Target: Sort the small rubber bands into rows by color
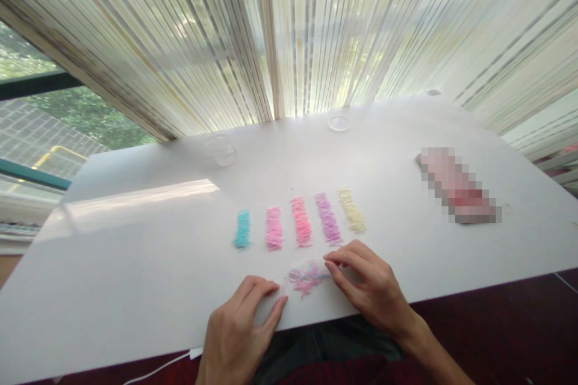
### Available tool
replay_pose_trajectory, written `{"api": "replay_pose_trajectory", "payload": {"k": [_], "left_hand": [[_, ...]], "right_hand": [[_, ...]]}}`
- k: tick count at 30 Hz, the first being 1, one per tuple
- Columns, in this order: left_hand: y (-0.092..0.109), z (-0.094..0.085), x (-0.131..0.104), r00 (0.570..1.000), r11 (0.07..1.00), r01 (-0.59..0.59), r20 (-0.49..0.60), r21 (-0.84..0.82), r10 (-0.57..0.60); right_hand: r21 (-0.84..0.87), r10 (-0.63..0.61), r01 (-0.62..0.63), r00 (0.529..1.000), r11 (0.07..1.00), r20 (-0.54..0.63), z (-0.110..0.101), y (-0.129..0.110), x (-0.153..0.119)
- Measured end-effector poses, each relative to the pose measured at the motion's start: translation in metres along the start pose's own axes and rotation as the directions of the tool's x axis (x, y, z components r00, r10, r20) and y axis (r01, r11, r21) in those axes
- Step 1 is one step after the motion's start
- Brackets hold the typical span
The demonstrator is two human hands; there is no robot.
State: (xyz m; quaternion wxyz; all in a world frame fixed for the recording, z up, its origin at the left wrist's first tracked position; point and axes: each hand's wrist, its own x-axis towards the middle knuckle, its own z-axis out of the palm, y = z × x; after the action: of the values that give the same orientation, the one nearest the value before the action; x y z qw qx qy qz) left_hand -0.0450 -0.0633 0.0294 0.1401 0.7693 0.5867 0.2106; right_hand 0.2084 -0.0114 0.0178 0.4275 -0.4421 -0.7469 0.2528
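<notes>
Resting between both hands at the table's near edge, a small mixed pile of pastel threads (307, 277) touches the right hand's (368, 286) pinching fingertips; the left hand (241, 325) lies released, flat, just left.

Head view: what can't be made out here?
- Pixelated pink object: mosaic blur hides what it is.
- Mixed pile between left hand and right hand: single pieces too small to tell.
- Right fingertips: whether they pinch a piece is unclear.
- Clear container: contents washed out by glare.
</notes>
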Motion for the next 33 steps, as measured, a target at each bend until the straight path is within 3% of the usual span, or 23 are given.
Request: {"api": "replay_pose_trajectory", "payload": {"k": [11, 17, 24, 33], "left_hand": [[0.019, 0.007, 0.004, 0.985, 0.986, 0.006, -0.173, 0.167, 0.023], [0.017, 0.007, 0.006, 0.991, 0.982, -0.027, -0.127, 0.187, 0.051], [0.011, -0.001, 0.014, 0.994, 0.997, 0.072, -0.077, 0.002, -0.071], [0.03, -0.003, 0.027, 0.987, 0.966, -0.117, -0.136, -0.232, 0.087]], "right_hand": [[-0.008, -0.028, 0.028, 1.0, 1.0, -0.006, 0.002, -0.005, -0.003], [-0.002, -0.038, 0.038, 0.999, 0.999, -0.022, 0.001, -0.005, -0.003], [0.096, -0.06, 0.059, 0.998, 0.994, 0.004, 0.005, -0.013, 0.002], [0.121, -0.091, 0.086, 0.995, 0.989, 0.043, 0.016, -0.023, 0.009]]}}
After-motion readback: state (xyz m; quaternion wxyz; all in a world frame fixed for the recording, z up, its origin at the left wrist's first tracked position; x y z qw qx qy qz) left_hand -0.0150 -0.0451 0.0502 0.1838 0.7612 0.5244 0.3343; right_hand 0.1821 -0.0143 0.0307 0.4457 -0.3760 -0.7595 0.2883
